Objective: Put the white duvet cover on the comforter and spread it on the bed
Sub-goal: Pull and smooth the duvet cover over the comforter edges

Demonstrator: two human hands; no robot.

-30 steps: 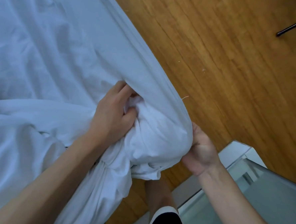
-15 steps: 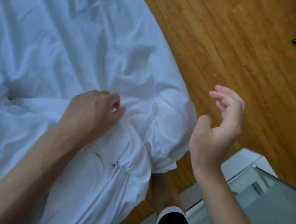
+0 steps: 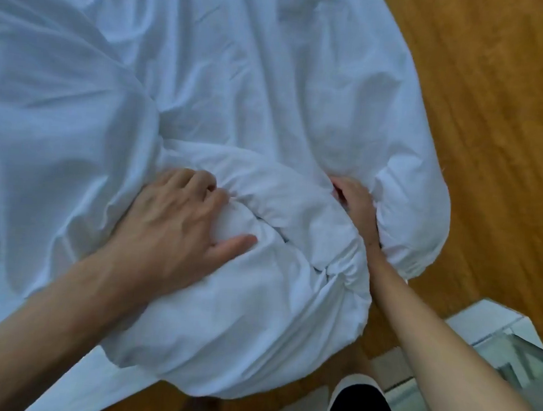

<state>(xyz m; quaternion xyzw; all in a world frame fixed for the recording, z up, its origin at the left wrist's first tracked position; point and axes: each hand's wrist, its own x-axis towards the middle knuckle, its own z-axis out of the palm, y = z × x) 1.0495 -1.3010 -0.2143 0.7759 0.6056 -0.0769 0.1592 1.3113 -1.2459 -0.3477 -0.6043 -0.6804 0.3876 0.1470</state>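
White duvet cover (image 3: 239, 92): soft, creased cotton-like cloth, bunched at the bed's corner, overhanging the wooden floor (image 3: 490, 139). Glass-topped white unit (image 3: 491, 330): lower right, beside the bed. Left hand (image 3: 180, 225): fingers curled, gripping a fold. Right hand (image 3: 357, 207): wedged into a crease; grip hidden.
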